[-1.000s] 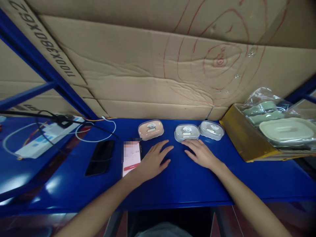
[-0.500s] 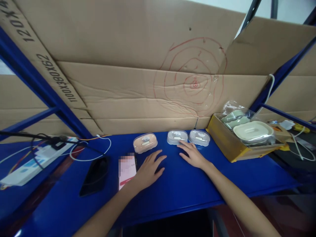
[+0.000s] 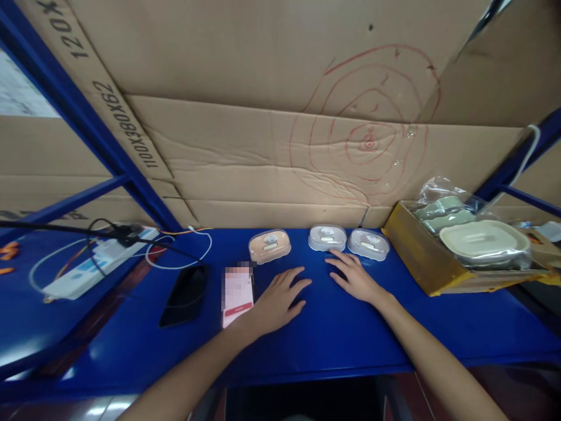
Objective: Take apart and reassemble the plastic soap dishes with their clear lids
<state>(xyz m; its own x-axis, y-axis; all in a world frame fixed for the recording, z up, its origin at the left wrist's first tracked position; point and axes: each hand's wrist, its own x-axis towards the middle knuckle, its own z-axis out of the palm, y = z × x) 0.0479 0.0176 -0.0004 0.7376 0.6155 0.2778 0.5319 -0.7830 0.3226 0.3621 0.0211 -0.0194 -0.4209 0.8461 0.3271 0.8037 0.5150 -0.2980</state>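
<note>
My left hand [image 3: 280,298] rests over the blue table with fingers spread and nothing in them. Just left of it lies a phone with a lit pink screen [image 3: 237,295]. Beyond that hand sits a peach oval box with a clear cover [image 3: 270,245]. My right hand [image 3: 354,275] is open too, its fingertips close to the front edge of a pale grey oval box [image 3: 327,238]; whether they touch it I cannot tell. A second grey oval box [image 3: 369,244] stands beside the first, just beyond the right hand.
At the right, a cardboard box [image 3: 409,257] holds green and cream dishes [image 3: 484,238] in plastic wrap. A dark phone [image 3: 184,295] lies left, near a white power strip [image 3: 100,263] with loose cables. Cardboard [image 3: 245,140] with red rings walls the back.
The view has shifted, so the scene sits further right in the picture. My right hand has drawn back slightly from the grey boxes. The left hand stays open, much the same.
</note>
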